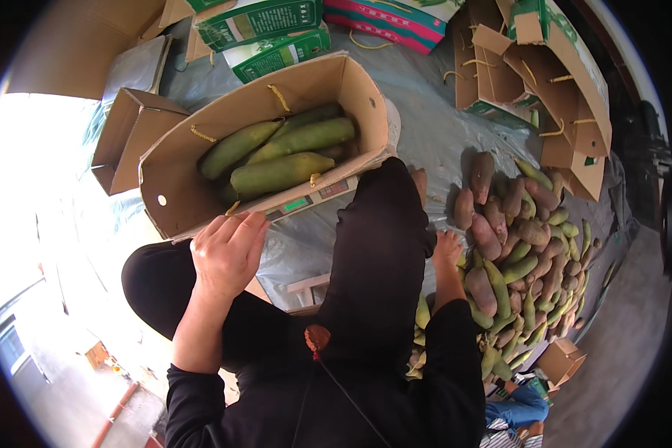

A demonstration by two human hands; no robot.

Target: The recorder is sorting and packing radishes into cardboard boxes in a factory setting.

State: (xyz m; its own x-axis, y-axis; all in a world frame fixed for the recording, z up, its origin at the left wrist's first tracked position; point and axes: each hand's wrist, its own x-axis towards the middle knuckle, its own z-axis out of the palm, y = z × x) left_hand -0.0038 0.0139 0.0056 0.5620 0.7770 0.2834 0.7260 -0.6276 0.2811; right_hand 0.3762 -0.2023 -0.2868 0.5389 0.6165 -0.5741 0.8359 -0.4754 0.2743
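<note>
An open cardboard box (173,196) holding several long green fruits (280,173) stands on a flat weighing scale (306,200) in front of my knees. My left hand (228,250) rests on my left knee, its fingertips at the box's near edge, fingers loose and holding nothing. My right hand (446,250) reaches down past my right leg to the edge of a big pile of green and reddish-brown fruits (515,254). Its fingers are partly hidden, so I cannot tell whether it grips a fruit.
A grey plastic sheet (425,119) covers the ground. Empty cartons (567,97) with cord handles stand at the back right, green and pink printed cartons (276,33) at the back. A small open box (561,360) and someone in blue (519,411) are at lower right.
</note>
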